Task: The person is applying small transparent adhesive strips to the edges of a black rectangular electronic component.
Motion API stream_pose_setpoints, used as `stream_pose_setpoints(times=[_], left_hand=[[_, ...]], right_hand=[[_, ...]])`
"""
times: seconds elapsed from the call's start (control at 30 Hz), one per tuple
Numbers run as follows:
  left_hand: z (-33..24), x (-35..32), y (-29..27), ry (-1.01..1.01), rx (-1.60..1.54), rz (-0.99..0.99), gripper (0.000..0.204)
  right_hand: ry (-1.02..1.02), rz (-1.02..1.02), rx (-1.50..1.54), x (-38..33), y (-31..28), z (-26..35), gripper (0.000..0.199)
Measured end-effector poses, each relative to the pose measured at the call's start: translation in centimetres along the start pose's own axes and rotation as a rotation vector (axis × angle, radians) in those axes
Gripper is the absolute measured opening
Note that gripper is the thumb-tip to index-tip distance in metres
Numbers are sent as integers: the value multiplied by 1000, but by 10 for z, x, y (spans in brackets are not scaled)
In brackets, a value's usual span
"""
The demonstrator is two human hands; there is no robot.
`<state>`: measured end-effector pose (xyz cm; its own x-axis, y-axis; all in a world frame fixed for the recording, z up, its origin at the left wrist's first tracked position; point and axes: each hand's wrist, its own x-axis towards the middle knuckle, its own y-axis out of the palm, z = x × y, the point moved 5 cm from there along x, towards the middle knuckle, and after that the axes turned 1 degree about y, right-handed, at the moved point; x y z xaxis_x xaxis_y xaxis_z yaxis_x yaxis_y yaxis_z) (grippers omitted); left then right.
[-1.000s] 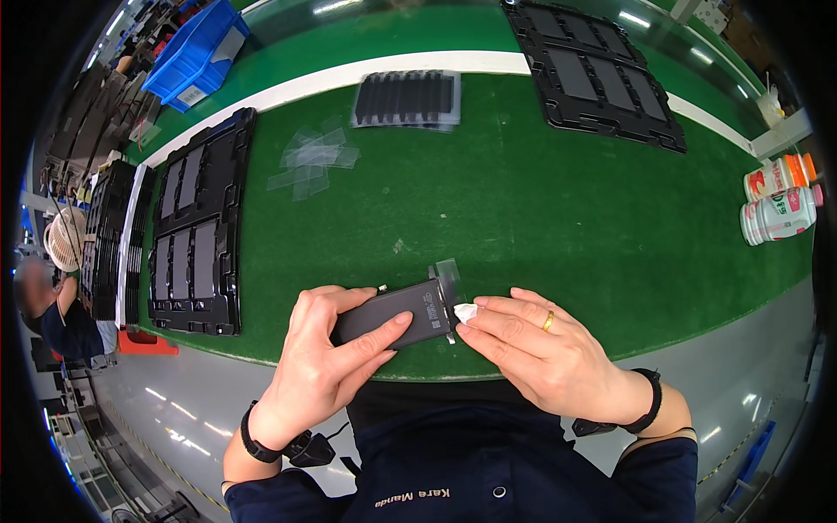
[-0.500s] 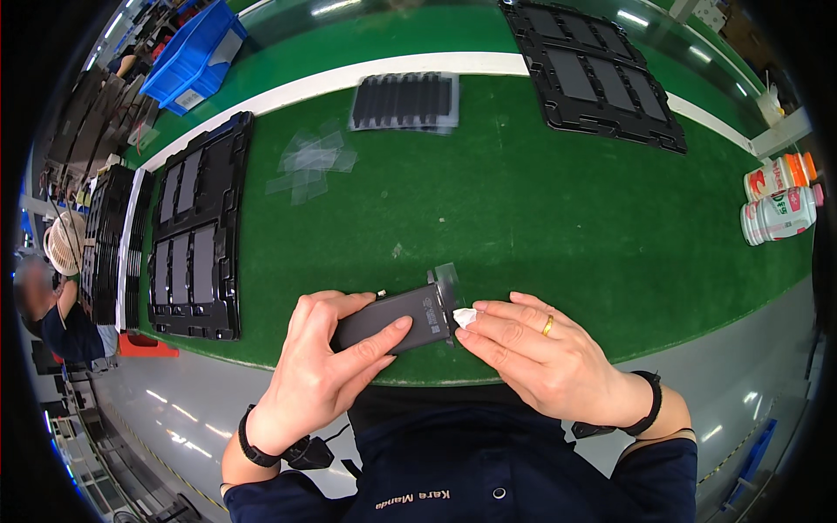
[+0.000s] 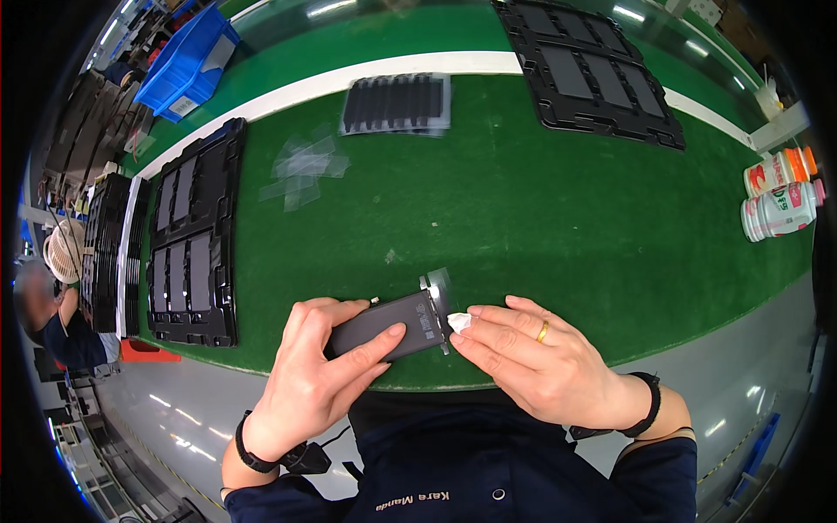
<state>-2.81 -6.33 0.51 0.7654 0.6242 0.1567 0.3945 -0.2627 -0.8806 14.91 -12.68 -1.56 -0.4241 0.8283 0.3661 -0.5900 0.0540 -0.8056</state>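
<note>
My left hand (image 3: 327, 362) grips a flat dark grey battery (image 3: 397, 324), thumb on its top face and fingers along the far edge. A clear film strip (image 3: 440, 283) sticks out past the battery's right end. Between the closed thumb and fingers of my right hand (image 3: 540, 357) is a small crumpled white wipe (image 3: 460, 322). It is held close beside that right end; whether it touches cannot be told. Both hands are over the near edge of the green mat (image 3: 506, 209).
Black trays with grey flat cells stand at left (image 3: 228, 174) and far right (image 3: 602, 74). Loose clear film strips (image 3: 305, 166) and a film-covered dark stack (image 3: 397, 105) lie farther back. Two bottles (image 3: 783, 212) stand at right, a blue bin (image 3: 187, 65) far left. A person (image 3: 70, 331) sits left.
The battery and my left hand have shifted slightly left and toward me. The right hand with the white wipe has moved slightly left and toward me beside the battery's end.
</note>
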Motion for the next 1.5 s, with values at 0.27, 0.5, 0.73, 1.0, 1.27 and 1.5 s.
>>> stream_pose_setpoints(times=[0.27, 0.5, 0.73, 1.0, 1.27, 1.5], left_hand=[[1, 3, -3, 14, 3, 19, 46], [-15, 7, -31, 74, 173, -241, 51], [-50, 31, -43, 278, 167, -661, 54], [17, 86, -45, -173, -1088, -303, 33], [36, 95, -21, -226, -1340, -196, 35], [43, 94, -12, -260, -1283, -257, 22]], right_hand=[[0, 0, -11, 3, -2, 0, 29], [404, -282, 681, 14, -39, -28, 39], [553, -304, 1522, 64, -47, -8, 24], [483, -207, 1188, 89, -56, -42, 23], [528, -207, 1181, 96, -45, -69, 21], [529, -197, 1215, 94, -38, -71, 21]])
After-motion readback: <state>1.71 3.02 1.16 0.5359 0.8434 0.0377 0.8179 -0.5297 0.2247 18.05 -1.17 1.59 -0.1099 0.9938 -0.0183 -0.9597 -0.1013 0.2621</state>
